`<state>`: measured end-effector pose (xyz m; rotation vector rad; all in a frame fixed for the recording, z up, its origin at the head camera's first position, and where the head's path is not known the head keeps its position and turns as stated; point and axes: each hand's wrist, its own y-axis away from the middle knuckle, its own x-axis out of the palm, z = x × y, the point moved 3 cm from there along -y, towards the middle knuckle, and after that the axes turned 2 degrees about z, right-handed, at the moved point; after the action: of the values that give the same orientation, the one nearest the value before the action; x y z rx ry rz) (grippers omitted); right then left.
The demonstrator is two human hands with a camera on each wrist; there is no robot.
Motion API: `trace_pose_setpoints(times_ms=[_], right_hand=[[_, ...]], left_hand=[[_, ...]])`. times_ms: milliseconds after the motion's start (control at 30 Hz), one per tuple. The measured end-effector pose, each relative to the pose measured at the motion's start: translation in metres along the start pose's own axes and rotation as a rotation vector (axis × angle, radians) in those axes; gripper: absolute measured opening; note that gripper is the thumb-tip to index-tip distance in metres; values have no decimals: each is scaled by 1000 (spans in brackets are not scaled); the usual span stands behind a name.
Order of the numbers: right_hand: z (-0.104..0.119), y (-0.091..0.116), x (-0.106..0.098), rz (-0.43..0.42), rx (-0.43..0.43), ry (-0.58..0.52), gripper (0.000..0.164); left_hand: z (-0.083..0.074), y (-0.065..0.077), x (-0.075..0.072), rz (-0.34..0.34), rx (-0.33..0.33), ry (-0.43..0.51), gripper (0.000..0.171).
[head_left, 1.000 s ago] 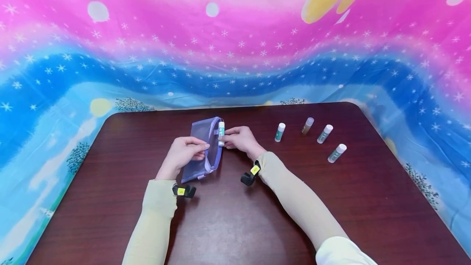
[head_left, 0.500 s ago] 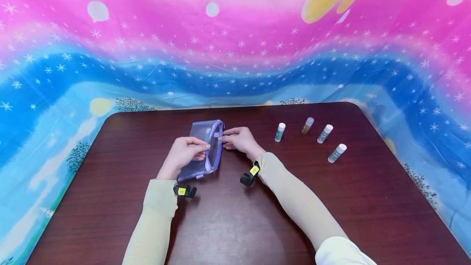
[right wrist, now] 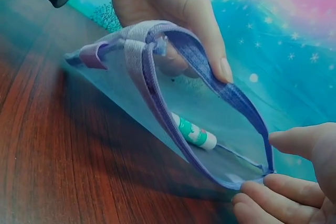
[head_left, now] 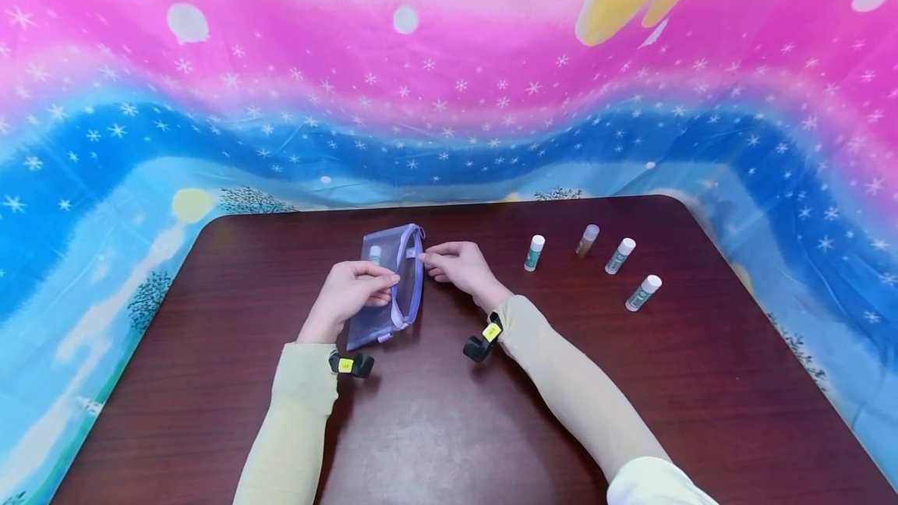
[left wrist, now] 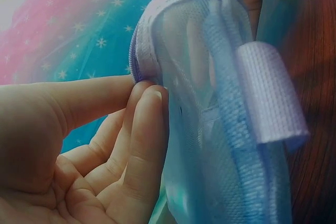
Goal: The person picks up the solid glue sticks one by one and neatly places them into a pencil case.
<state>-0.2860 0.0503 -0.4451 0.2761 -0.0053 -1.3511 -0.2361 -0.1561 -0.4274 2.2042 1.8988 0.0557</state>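
Observation:
My left hand (head_left: pixel 358 287) pinches the upper rim of a purple mesh zipper pouch (left wrist: pixel 236 87) between thumb and fingers, holding its mouth wide. The pouch is tilted, its mouth facing right. Inside lies a glue stick (right wrist: pixel 195 132) with a green and white label; through the mesh in the head view, its white end (head_left: pixel 375 254) shows above my left fingers. My right hand (head_left: pixel 456 265) is at the pouch's right side, fingertips right at the rim. In the right wrist view its thumb and fingers are parted, with no glue stick between them.
To the right on the dark wooden table (head_left: pixel 435 411) stand several more sticks: a green-labelled one (head_left: pixel 534 253), a brownish one with a clear cap (head_left: pixel 587 241), and two grey-green ones with white caps (head_left: pixel 620 256). A patterned cloth (head_left: pixel 449 100) hangs behind the table.
The glue stick that was in my right hand at the pouch mouth is now inside the pouch, released from the fingers. My left hand has kept its hold on the rim.

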Motion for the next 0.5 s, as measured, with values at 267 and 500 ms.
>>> trace_pose_setpoints(times_ms=[267,500], right_hand=[[3,11,-9,-27,-48,1,39],[1,25,-18,-6,-106,-25,50]], left_hand=[[0,0,0,-1,-1,4,23],[0,0,0,-9,-6,-9,23]])
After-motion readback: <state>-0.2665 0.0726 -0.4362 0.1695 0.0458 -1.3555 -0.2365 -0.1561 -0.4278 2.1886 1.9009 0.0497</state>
